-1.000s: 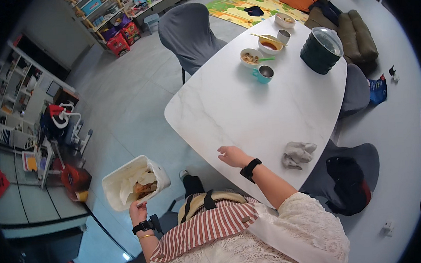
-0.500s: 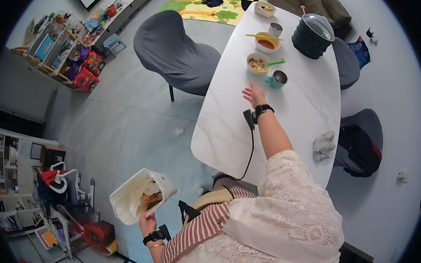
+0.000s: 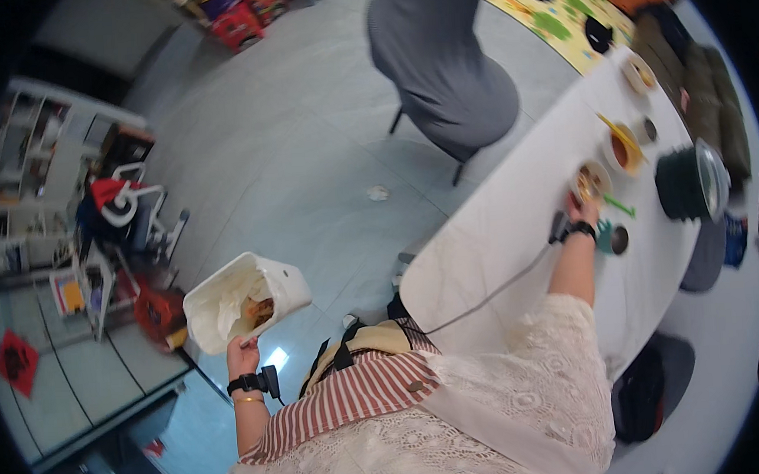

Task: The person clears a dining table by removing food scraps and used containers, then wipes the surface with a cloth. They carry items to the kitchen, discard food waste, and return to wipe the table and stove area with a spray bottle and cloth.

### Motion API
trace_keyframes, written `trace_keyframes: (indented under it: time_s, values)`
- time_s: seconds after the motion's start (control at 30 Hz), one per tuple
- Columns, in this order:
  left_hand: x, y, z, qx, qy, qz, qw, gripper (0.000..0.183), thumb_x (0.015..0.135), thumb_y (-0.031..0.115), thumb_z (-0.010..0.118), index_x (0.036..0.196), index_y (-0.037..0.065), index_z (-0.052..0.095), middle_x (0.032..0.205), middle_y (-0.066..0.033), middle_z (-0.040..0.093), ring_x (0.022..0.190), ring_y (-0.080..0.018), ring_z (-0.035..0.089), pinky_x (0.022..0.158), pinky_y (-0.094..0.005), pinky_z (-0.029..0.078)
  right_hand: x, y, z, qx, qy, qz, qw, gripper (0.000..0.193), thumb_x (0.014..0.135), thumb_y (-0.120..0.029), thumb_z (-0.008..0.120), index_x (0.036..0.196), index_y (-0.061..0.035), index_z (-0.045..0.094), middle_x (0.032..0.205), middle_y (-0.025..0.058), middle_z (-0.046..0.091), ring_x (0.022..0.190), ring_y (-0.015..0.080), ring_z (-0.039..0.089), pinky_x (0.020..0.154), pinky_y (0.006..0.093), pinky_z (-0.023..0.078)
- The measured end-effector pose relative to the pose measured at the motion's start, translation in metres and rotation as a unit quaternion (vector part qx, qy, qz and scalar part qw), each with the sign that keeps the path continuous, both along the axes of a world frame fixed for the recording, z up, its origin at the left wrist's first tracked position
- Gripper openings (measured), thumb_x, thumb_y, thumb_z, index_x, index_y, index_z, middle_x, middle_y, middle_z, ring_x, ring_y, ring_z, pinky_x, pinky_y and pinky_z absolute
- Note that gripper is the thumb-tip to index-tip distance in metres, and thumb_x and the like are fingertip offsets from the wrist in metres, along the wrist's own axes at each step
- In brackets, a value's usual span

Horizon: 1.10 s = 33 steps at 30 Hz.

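Observation:
My left hand [image 3: 243, 357] grips the lower rim of a white trash bin [image 3: 289, 288], held tilted above the floor. Inside the bin are a pale liner and some brown waste. Over the white table [image 3: 485, 252], my right hand [image 3: 581, 211] is closed on the near rim of a white bowl [image 3: 600, 170] with food scraps in it; blur softens the fingers. A green-handled utensil [image 3: 621, 206] leans out of that bowl. Just beside my right wrist stands a teal cup [image 3: 611, 238].
Farther along the table are a bowl of reddish sauce [image 3: 623, 153] with yellow chopsticks [image 3: 614, 129], a metal cup [image 3: 645, 130], another bowl [image 3: 638, 74] and a dark green pot [image 3: 682, 185]. A grey-covered chair [image 3: 439, 68] stands at the table's left side. Crumpled tissue [image 3: 378, 193] lies on the floor.
My right hand has moved forward from the bare tabletop to the bowl of scraps and closed on its rim. The view has turned left; my left hand still holds the bin.

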<state>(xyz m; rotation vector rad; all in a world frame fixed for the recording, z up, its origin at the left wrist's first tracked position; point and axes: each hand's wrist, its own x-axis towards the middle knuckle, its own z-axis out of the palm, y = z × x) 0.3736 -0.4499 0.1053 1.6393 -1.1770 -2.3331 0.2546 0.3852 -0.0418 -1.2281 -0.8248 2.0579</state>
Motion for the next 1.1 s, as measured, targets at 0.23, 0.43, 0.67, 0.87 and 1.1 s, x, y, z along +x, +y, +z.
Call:
trace_keyframes:
  time_s: [0.23, 0.43, 0.67, 0.87, 1.1]
  values:
    - [0.03, -0.02, -0.023, 0.042, 0.061, 0.066, 0.995, 0.003, 0.073, -0.001, 0.051, 0.074, 0.0, 0.049, 0.07, -0.0141, 0.053, 0.061, -0.0251, 0.053, 0.055, -0.0287, 0.048, 0.014, -0.047, 0.029, 0.087, -0.027, 0.131, 0.987, 0.026, 0.083, -0.024, 0.054, 0.1, -0.0037, 0.058, 0.089, 0.0075, 0.061, 0.077, 0.0216, 0.058, 0.069, 0.0346, 0.052]
    - [0.057, -0.047, -0.052, 0.078, 0.06, 0.185, 0.978, 0.011, 0.073, -0.004, 0.045, 0.082, -0.009, 0.048, 0.076, -0.0178, 0.054, 0.06, -0.0252, 0.054, 0.056, -0.0271, 0.048, -0.027, -0.203, 0.089, 0.164, -0.082, 0.339, 0.923, 0.04, 0.083, -0.026, 0.049, 0.114, -0.0011, 0.049, 0.101, 0.0101, 0.057, 0.082, 0.0234, 0.058, 0.069, 0.0334, 0.053]
    - [0.167, -0.128, -0.116, 0.074, 0.149, 0.293, 0.941, 0.005, 0.073, -0.003, 0.046, 0.077, -0.005, 0.047, 0.073, -0.0156, 0.052, 0.064, -0.0262, 0.053, 0.055, -0.0277, 0.048, -0.051, -0.48, 0.106, 0.245, 0.029, 0.628, 0.738, 0.036, 0.084, -0.031, 0.048, 0.107, -0.0025, 0.051, 0.093, 0.0114, 0.058, 0.071, 0.0223, 0.059, 0.061, 0.0326, 0.051]
    - [0.279, -0.181, -0.113, 0.017, 0.223, 0.337, 0.915, 0.015, 0.077, 0.002, 0.047, 0.09, -0.004, 0.052, 0.083, -0.0142, 0.055, 0.076, -0.0268, 0.055, 0.062, -0.0345, 0.049, -0.036, -0.758, 0.145, 0.079, 0.054, 0.796, 0.597, 0.029, 0.082, -0.015, 0.047, 0.106, 0.0009, 0.05, 0.088, 0.0139, 0.06, 0.069, 0.0252, 0.061, 0.06, 0.0363, 0.053]
    - [0.368, -0.233, -0.053, -0.08, 0.131, 0.49, 0.858, 0.033, 0.084, 0.013, 0.051, 0.116, 0.006, 0.046, 0.103, -0.0101, 0.057, 0.081, -0.0224, 0.059, 0.054, -0.0314, 0.053, 0.063, -1.034, 0.178, 0.11, 0.039, 0.938, 0.326, 0.031, 0.081, -0.008, 0.041, 0.11, 0.0017, 0.048, 0.093, 0.0138, 0.061, 0.072, 0.0247, 0.062, 0.058, 0.0374, 0.055]
